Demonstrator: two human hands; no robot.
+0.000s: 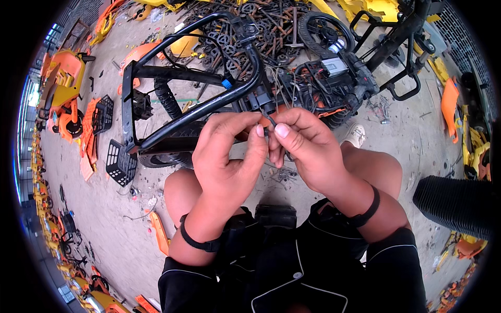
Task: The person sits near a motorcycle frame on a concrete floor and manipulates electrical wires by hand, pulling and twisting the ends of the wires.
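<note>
My left hand and my right hand meet in front of a stripped-down electric bike. Pinched between the fingertips of both is a thin dark cable; its ends are partly hidden by my fingers. Just beyond them, the bike's black tubular frame lies across the floor. Loose wires and an open cluster of electrical parts sit to its right, with a silver box on top. A blue connector hangs on the frame's cabling.
A heap of rusty cranks and chainrings lies beyond the frame, beside a black wheel. Black baskets and orange panels are at left. A black ribbed stack stands at right. An orange strip lies near my left arm.
</note>
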